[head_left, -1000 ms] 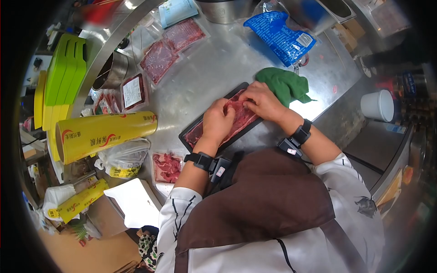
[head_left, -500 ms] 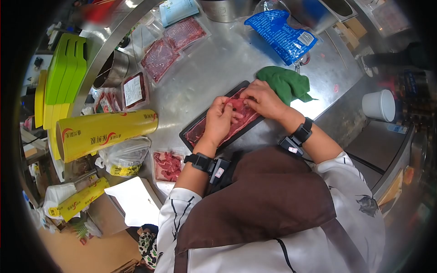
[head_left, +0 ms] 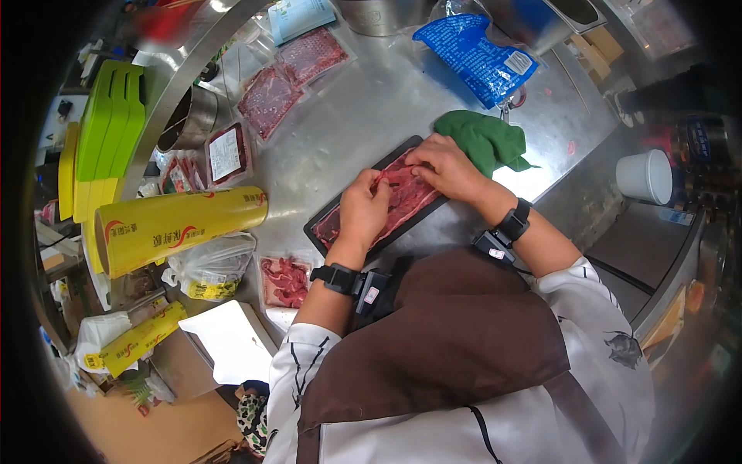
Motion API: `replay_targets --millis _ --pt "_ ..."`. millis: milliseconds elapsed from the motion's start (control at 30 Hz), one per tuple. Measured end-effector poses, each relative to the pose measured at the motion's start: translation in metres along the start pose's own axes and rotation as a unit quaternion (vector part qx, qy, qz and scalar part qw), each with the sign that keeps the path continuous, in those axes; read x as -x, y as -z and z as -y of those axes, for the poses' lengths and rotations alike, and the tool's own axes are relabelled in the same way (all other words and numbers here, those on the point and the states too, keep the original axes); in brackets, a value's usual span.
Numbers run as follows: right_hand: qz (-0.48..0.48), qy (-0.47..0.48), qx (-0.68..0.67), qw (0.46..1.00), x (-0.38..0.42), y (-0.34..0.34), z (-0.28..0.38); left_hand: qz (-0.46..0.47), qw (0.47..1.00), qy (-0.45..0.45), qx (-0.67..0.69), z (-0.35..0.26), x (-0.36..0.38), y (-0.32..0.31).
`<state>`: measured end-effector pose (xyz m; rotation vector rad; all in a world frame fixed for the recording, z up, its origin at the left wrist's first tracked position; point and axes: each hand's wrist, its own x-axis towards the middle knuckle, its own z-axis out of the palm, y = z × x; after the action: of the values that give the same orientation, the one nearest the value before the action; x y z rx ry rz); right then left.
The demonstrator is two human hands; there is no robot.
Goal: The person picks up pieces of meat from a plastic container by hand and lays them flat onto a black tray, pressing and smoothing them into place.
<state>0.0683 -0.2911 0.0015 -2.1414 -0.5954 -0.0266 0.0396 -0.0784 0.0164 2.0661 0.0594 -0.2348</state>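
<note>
Left of the work lie one yellow cling-film roll and two vacuum packs of meat. On the steel counter, the black tray holds raw meat slices; how many, I cannot tell. The left hand pinches a slice's edge and the right hand does the same. The meat looks soft, limp and slippery, best lifted by an edge. One green cloth lies just beyond.

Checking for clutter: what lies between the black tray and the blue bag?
In the head view, only the green cloth lies between black tray and blue bag.
</note>
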Motion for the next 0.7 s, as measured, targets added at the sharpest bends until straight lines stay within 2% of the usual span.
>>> replay_targets --millis 33,233,367,533,633,700 --pt "-0.008 -0.013 -0.011 1.0 0.001 -0.001 0.001 -0.019 0.999 -0.024 -0.034 0.004 0.0 0.0" --pt "0.002 -0.033 -0.01 0.999 0.0 0.001 0.004 0.047 0.992 0.109 -0.035 -0.009 0.006 0.012" --pt "0.011 0.003 0.015 1.0 -0.002 -0.001 0.001 0.034 0.981 0.068 -0.179 0.004 0.007 0.013" --pt "0.008 0.012 0.029 0.999 -0.002 -0.002 0.002 0.016 0.95 0.051 -0.307 -0.023 0.012 0.016" --pt "0.004 0.016 0.027 1.0 -0.002 -0.003 0.003 0.02 0.952 -0.008 -0.304 -0.029 0.014 0.019" --pt "0.004 0.017 0.03 0.999 -0.001 -0.002 0.004 0.023 0.946 -0.085 -0.311 -0.031 0.014 0.019"
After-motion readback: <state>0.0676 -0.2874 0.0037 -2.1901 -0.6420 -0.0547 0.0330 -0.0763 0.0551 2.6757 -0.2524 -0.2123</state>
